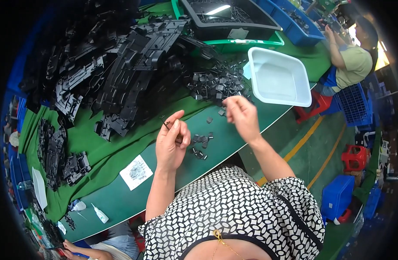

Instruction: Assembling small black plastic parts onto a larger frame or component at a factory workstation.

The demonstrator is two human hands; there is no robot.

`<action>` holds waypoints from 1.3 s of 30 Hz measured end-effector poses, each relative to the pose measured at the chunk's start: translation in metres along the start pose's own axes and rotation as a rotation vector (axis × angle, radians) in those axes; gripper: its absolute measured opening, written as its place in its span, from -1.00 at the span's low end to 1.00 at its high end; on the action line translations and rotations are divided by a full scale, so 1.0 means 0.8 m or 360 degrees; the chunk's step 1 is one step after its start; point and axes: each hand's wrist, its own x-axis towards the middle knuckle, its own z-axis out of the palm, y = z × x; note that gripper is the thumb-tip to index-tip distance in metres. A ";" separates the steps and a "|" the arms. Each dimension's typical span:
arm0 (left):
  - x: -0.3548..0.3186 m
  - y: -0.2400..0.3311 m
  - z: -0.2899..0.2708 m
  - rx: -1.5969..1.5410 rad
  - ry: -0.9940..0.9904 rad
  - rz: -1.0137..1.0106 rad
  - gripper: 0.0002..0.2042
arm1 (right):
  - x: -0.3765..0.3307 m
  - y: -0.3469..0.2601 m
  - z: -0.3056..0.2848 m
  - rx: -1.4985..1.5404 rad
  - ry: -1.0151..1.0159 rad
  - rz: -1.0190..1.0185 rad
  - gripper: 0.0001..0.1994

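Note:
My left hand [172, 141] is raised above the green table [121, 199] and pinches a small thin dark part [166, 125] between thumb and forefinger. A few small black square pieces [200, 145] lie on the table just right of it. My right hand [241, 115] hovers with its fingers curled at the near edge of a heap of small black clips [216, 84]; whether it holds a clip I cannot tell.
A big pile of black moulded plastic frames [125, 65] covers the table's far left. A white tub [279, 78] and a black crate [233, 19] stand at the back right. A small clear bag [136, 172] lies near the front edge. Another person [350, 60] sits at the far right among blue bins [337, 195].

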 end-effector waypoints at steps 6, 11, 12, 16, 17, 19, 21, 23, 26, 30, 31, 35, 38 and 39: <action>-0.005 -0.005 -0.002 -0.0034 -0.0060 0.0096 -0.61 | 0.036 0.000 -0.015 -0.0409 0.0000 0.0252 -0.74; -0.005 0.003 0.008 0.0124 0.0164 -0.0026 -0.65 | 0.036 0.005 -0.016 -0.0411 0.0049 0.0085 -0.77; -0.004 0.003 0.010 0.0158 0.0202 -0.0028 -0.68 | 0.032 0.001 -0.018 -0.0412 0.0094 0.0043 -0.78; -0.005 -0.006 0.009 0.0262 0.0192 -0.0095 -0.78 | 0.007 -0.023 -0.002 -0.0810 0.0009 -0.0382 -0.81; -0.007 -0.008 0.012 0.0515 0.0174 -0.0005 -0.77 | -0.002 -0.028 0.008 -0.0870 -0.0129 -0.0451 -0.81; -0.008 -0.015 0.010 0.0953 0.0122 0.0029 -0.71 | -0.009 -0.024 0.028 -0.1001 -0.0265 -0.0833 -0.82; -0.005 -0.019 0.007 0.1093 0.0128 0.0022 -0.69 | -0.014 -0.021 0.042 -0.1119 -0.0483 -0.1112 -0.82; 0.000 -0.016 0.007 0.1146 0.0238 -0.0040 -0.65 | -0.017 -0.016 0.048 -0.1216 -0.0664 -0.1272 -0.81; 0.004 -0.016 -0.004 0.1162 0.0279 0.0012 -0.67 | -0.017 -0.024 0.050 -0.1238 -0.0759 -0.1356 -0.83; 0.000 -0.015 -0.002 0.1147 0.0254 -0.0042 -0.71 | -0.020 -0.019 0.050 -0.0897 -0.0709 -0.1399 -0.88; -0.002 -0.012 0.001 0.0948 0.0203 -0.0020 -0.73 | -0.024 -0.021 0.048 -0.0658 -0.0605 -0.1013 -0.88; -0.004 -0.009 0.001 0.0548 0.0127 -0.0067 -0.78 | -0.011 -0.005 0.034 0.0117 -0.0592 0.0114 -0.70; -0.007 -0.010 0.004 0.0522 0.0085 -0.0140 -0.77 | -0.019 -0.010 0.046 0.0402 -0.0818 0.0394 -0.64; -0.008 -0.012 0.003 0.0563 0.0048 -0.0150 -0.75 | -0.014 -0.012 0.047 0.0233 -0.0917 0.0247 -0.66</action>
